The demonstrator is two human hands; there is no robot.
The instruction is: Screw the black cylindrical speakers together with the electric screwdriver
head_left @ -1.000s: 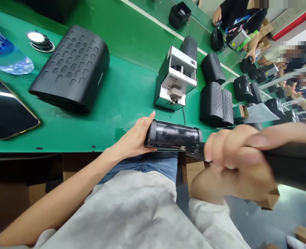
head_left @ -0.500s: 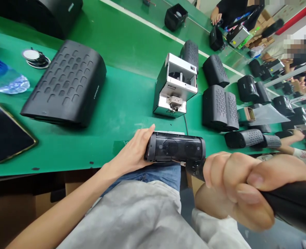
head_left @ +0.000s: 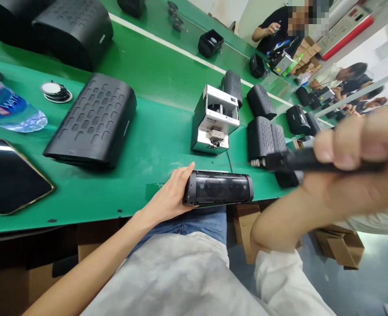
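Observation:
A black speaker unit (head_left: 220, 188) with two round perforated patches lies at the table's front edge, and my left hand (head_left: 172, 191) grips its left end. On the right, blurred by motion, my right hand (head_left: 361, 145) is wrapped round a black power screwdriver (head_left: 299, 160). The driver's metal tip points left, above the table and apart from the speaker unit. Just behind the unit stands a silver and black screw feeder (head_left: 216, 120). To the left lies a large black speaker housing (head_left: 93, 120) with a dimpled face.
At the left are a phone (head_left: 14, 175), a water bottle (head_left: 9, 105) and a round white-topped part (head_left: 54, 91). Several black housings (head_left: 261, 136) stand right of the feeder. More lie behind. A person in black (head_left: 275, 28) and others work at the far right. Cardboard boxes (head_left: 341, 245) sit on the floor.
My right hand has lifted the screwdriver up and away from the speaker unit, and its tip now shows. My left hand keeps its grip. The camera view has shifted slightly.

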